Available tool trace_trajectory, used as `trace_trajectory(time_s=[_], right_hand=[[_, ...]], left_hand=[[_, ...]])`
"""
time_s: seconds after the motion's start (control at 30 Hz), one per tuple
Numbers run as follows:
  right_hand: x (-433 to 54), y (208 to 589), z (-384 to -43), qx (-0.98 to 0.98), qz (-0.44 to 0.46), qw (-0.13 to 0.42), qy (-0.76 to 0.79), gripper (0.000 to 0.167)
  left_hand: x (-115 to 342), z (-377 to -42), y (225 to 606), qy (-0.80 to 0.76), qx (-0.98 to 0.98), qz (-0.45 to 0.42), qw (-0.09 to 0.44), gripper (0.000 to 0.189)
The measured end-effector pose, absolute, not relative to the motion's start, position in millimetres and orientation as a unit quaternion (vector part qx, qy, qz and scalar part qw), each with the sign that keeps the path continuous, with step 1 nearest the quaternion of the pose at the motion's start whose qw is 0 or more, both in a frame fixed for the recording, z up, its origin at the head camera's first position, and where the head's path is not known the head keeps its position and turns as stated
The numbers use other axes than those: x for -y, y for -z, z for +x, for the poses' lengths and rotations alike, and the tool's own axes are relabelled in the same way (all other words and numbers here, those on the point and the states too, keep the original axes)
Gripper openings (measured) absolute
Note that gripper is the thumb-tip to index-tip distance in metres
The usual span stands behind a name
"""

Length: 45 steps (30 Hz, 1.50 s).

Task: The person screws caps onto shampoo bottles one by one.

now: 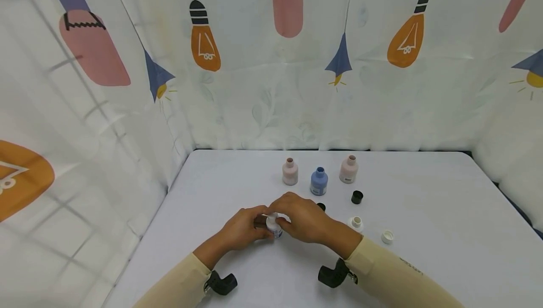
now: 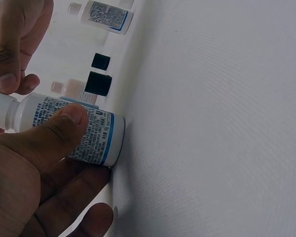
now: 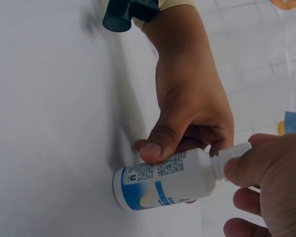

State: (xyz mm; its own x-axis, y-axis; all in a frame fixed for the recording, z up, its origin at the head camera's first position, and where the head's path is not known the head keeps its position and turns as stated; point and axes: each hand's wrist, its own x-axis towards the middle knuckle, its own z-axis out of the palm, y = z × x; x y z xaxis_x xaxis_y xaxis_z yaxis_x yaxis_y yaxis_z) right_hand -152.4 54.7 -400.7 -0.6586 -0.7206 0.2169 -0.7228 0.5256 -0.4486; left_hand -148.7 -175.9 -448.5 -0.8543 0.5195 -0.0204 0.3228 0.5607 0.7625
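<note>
White table (image 1: 428, 195): bottle (image 1: 275, 230) roughly upright, nr front-mid, between the hands; can't tell if base touches. L hand (image 1: 243, 228) has thumb + fingers curled round the body; R hand (image 1: 304, 218) pinches the cap (image 3: 240, 150) w/ thumb + fingertips. Bottle's white, cylindrical, rounded shoulder, narrow neck. Label (image 3: 144, 190): dense dark fine print on white, thin blue band nr btm, plus blue panel w/ pale blob. Cap's plain white, at the neck, partly hidden by fingers.
</note>
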Motion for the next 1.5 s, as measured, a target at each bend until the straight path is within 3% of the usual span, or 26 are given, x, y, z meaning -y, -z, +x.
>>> trace_trajectory(time_s=[0.27, 0.5, 0.8, 1.0, 1.27, 1.5], right_hand=[[-53, 398, -152, 0.876, 0.414, 0.015, -0.247, 0.033], [-48, 395, -151, 0.905, 0.363, 0.002, -0.221, 0.028], [-44, 397, -152, 0.915, 0.326, 0.008, -0.239, 0.029], [-42, 401, -150, 0.922, 0.296, 0.005, -0.248, 0.031], [-46, 402, -147, 0.92, 0.296, -0.021, -0.256, 0.052], [-54, 399, -147, 0.899, 0.355, -0.018, -0.255, 0.033]], left_hand=[[176, -151, 447, -0.394, -0.879, 0.24, 0.123, 0.04], [178, -150, 448, -0.394, -0.879, 0.245, 0.114, 0.049], [175, -149, 449, -0.412, -0.875, 0.23, 0.105, 0.038], [175, -149, 451, -0.428, -0.867, 0.232, 0.111, 0.043], [175, -147, 454, -0.425, -0.865, 0.241, 0.113, 0.043], [174, -147, 451, -0.423, -0.866, 0.239, 0.117, 0.049]])
